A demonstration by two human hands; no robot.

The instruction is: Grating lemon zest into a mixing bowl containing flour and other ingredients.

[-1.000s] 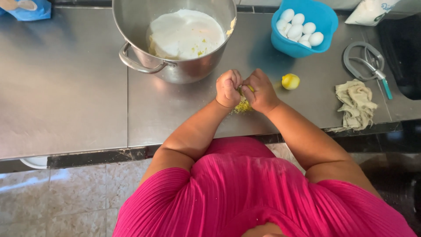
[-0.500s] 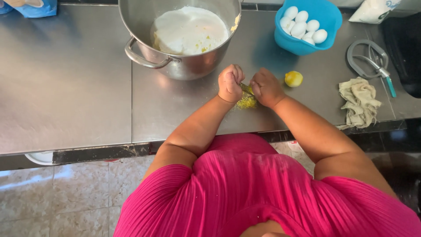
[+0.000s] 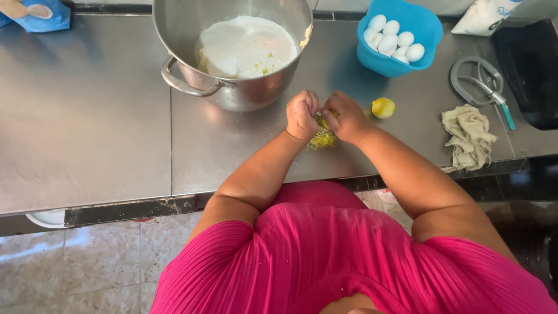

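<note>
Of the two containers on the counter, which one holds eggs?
The blue bowl at the back right, filled with white eggs. The steel pot left of it holds a white mixture instead.

pot (image 3: 232,52) behind hands (image 3: 325,116) — eggs (image 3: 392,38) R

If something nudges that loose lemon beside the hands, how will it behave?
The lemon is rounded and lies free on the smooth steel counter, so it would probably roll. It looks firm, not fragile. Its partly grated skin may feel damp and slippery.
</note>
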